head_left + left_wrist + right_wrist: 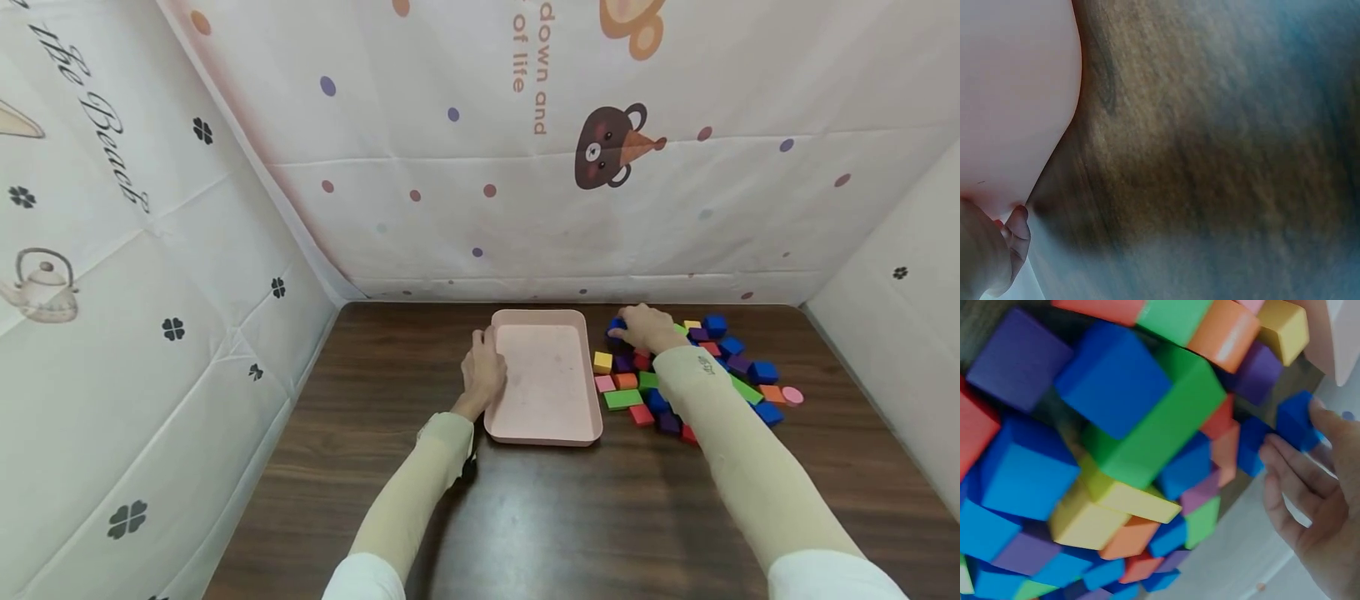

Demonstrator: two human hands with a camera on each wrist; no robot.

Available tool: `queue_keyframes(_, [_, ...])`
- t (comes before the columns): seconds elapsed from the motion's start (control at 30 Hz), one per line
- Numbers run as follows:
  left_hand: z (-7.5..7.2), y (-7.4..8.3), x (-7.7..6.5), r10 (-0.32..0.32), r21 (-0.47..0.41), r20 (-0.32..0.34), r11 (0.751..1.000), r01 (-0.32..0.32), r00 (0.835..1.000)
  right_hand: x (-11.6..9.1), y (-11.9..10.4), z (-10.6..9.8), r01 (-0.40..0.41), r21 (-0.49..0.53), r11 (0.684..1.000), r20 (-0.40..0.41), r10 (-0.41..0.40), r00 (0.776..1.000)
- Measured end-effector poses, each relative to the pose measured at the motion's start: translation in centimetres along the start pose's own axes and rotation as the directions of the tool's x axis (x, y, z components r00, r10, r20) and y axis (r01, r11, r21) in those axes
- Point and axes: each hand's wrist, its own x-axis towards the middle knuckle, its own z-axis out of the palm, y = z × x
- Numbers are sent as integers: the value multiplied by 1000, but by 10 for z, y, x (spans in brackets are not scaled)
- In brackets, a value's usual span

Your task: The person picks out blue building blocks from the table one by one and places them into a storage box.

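Observation:
A shallow pink rectangular tray (543,383) lies on the dark wooden table. My left hand (483,367) grips its left rim; in the left wrist view, fingertips (1019,222) show at the edge of the pink tray (1016,94). Right of the tray, my right hand (649,328) is at the far left side of a spread of coloured blocks (622,400). Between its thumb and fingers it pinches a blue block (1296,420). Another blue block (1250,447) sits right by the fingertips. The right forearm hides part of the spread in the head view.
The blocks are red, green, orange, yellow, purple, blue and pink, packed closely together. A yellow block (602,362) stands near the tray's right wall. A pink round piece (792,396) lies at the right end. Printed cloth walls (450,225) border the table's back and sides.

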Motion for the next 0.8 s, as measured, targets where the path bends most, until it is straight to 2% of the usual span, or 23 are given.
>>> queue_keyframes(0.13, [-3,-4,0,4,1,-15,1000,-4,1000,6,-14,-16,14,-28,999,-91,-17,996])
queue_keyframes(0.3, [-6,-11,-3,-11,5,-20,1000,11,1000,18,-43,-29,114,-71,991,-146,-123,982])
queue_keyframes(0.43, [-8,-12,-4,-28,-22,-12,999,27,1000,31,-67,-31,190,-97,977,-163,-204,965])
queue_keyframes(0.6, [-7,-3,-3,-31,-33,-18,999,31,999,41,-87,-30,216,-94,972,-164,-229,960])
queue_keyframes(0.67, [-5,-1,-3,-27,-22,-16,999,27,999,44,-93,-29,222,-68,973,-173,-231,957])
queue_keyframes(0.8, [-2,1,-3,-24,5,-16,1000,24,1000,50,-110,-19,234,46,971,-199,-221,955])
